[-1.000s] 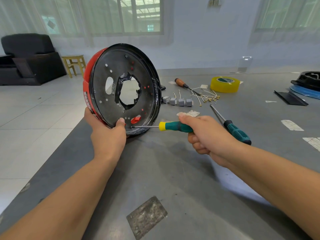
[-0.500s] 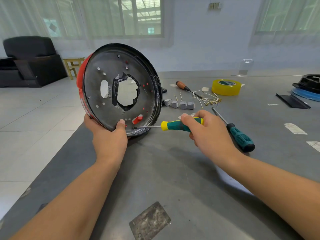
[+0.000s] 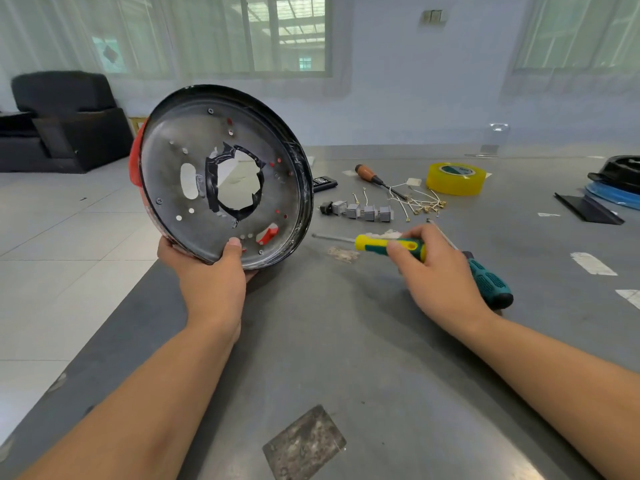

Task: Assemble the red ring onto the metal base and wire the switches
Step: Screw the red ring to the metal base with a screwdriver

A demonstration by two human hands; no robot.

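1. Two bare hands are at work over the grey tabletop [image 3: 346, 341].
2. Left hand [image 3: 207, 278] has its grip clasped round the lower rim of the metal base [image 3: 173, 202], thumb on the inner face, holding it tilted on edge above the tabletop.
3. Behind the base, up and left of that grip, a sliver of the red ring [image 3: 134, 161] shows along the rim.
4. Right hand [image 3: 440, 282] grasps a yellow-and-green screwdriver [image 3: 377, 244], fingers curled round its handle; the shaft points toward the left grip, its tip just clear of the base rim.
5. Just beyond the right grip lie the grey switches [image 3: 360, 211] in a row, loose wires [image 3: 419, 202] beside them.
6. Farther off sit a wooden-handled screwdriver [image 3: 370, 174] and a yellow tape roll [image 3: 455, 178]; a second green screwdriver [image 3: 488, 282] lies partly under the right hand.
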